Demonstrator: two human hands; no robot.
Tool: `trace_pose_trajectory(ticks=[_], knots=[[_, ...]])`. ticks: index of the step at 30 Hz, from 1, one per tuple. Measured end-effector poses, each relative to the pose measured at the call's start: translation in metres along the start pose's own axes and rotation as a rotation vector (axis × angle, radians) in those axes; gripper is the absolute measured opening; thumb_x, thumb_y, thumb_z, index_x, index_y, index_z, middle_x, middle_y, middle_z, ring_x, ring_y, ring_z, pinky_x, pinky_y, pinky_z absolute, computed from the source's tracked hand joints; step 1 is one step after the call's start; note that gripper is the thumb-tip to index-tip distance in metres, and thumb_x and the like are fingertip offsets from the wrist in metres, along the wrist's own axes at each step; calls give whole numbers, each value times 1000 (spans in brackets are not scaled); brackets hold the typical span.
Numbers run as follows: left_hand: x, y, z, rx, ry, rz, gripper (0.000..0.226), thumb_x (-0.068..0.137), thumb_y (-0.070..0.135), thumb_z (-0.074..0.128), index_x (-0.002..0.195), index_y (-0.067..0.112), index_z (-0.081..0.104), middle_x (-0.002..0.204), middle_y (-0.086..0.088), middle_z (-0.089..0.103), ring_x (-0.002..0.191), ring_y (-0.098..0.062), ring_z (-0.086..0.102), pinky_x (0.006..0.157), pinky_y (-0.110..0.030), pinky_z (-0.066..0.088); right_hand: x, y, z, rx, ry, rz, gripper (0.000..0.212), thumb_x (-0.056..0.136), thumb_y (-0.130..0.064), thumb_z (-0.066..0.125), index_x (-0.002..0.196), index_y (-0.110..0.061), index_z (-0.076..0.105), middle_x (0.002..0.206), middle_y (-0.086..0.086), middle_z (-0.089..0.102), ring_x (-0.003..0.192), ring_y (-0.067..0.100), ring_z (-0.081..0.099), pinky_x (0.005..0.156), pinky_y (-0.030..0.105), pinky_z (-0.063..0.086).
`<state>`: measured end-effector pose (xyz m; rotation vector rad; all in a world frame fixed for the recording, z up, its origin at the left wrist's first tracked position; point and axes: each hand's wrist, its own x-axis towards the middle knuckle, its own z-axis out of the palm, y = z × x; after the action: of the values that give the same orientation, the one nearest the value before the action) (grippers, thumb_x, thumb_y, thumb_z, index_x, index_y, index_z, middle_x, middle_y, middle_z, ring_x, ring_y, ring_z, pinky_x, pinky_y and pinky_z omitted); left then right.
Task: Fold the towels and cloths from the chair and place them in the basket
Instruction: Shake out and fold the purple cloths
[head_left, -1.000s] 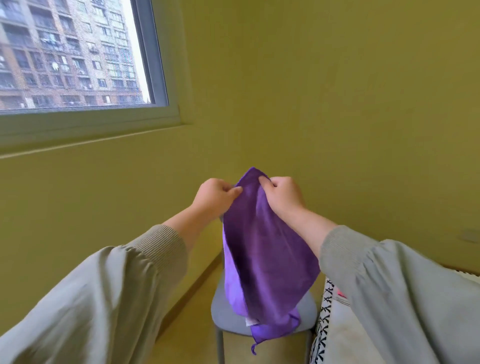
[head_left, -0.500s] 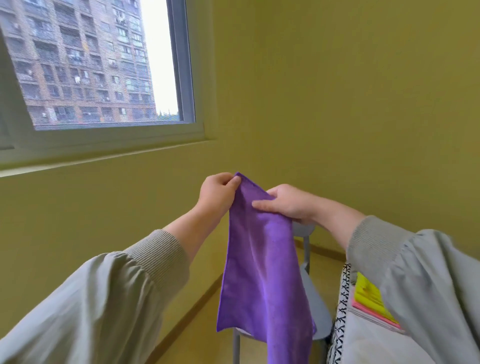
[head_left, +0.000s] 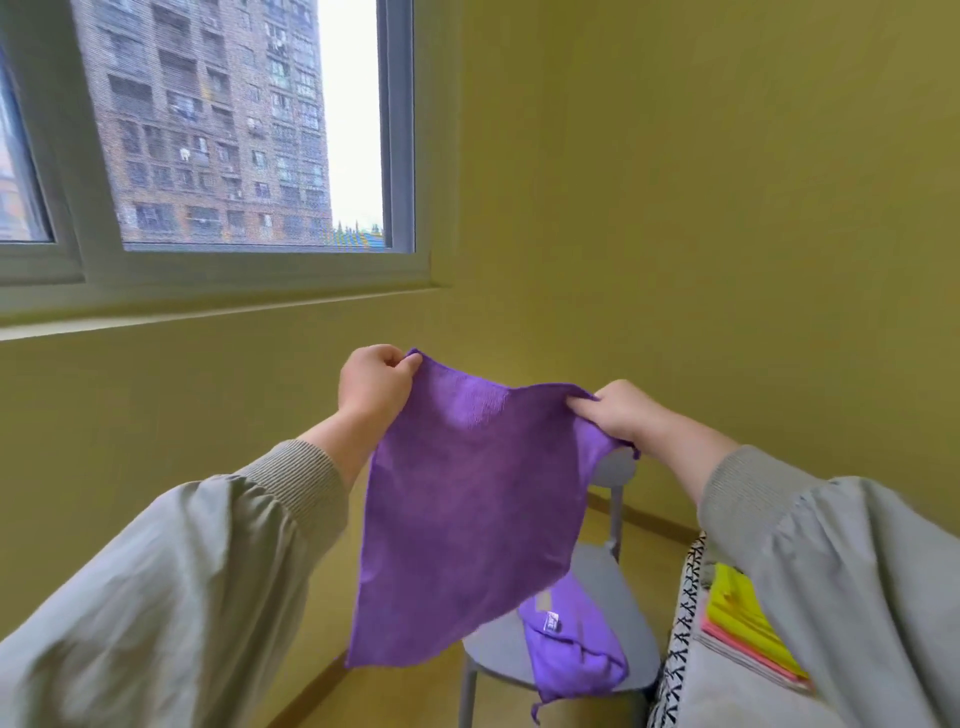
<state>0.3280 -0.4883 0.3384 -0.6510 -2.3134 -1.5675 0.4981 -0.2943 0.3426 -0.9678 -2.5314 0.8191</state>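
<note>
The chair (head_left: 493, 649) is largely hidden by the held purple cloth (head_left: 467, 509), as is the top of the second purple cloth (head_left: 571, 654) on it; its label (head_left: 551, 621) cannot be read. The basket (head_left: 685, 623) is covered partly by the right sleeve (head_left: 831, 597) and cut off below.

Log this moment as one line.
left hand: pinches purple cloth corner | right hand: pinches other corner | cloth: spread, hanging | chair: holds second purple cloth
</note>
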Motion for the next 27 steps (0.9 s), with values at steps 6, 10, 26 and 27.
trace_pose_trajectory(ticks=[6, 10, 26, 27], knots=[[6, 3, -11, -45, 7, -171, 21, 89, 22, 58, 80, 5, 66, 57, -4, 50, 53, -24, 50, 48, -23, 36, -1, -30, -1, 478, 23, 90, 26, 92, -21, 46, 68, -12, 49, 52, 6, 50, 39, 20, 49, 48, 25, 39], [-5, 22, -9, -556, -290, -227, 24, 94, 1, 50, 115, 10, 56, 95, -3, 62, 71, -8, 61, 60, -22, 46, -2, -54, -9, 997, -163, 109, 28, 93, -18, 34, 71, -10, 48, 48, 9, 57, 39, 22, 58, 39, 28, 48], [-55, -55, 10, -364, -870, -524, 20, 100, 24, 46, 95, 14, 62, 76, 3, 73, 66, -10, 69, 73, -26, 52, 14, -82, -10, 1140, -297, -19, 42, 100, -40, 31, 103, -8, 57, 109, 9, 56, 104, 22, 56, 103, 43, 35], [-54, -46, 13, -472, -836, -575, 23, 101, 25, 42, 92, 13, 60, 70, 2, 72, 59, -9, 68, 61, -23, 54, 14, -73, -3, 1038, -402, -22, 53, 98, -49, 27, 123, -8, 51, 125, 9, 50, 123, 22, 47, 112, 45, 23]])
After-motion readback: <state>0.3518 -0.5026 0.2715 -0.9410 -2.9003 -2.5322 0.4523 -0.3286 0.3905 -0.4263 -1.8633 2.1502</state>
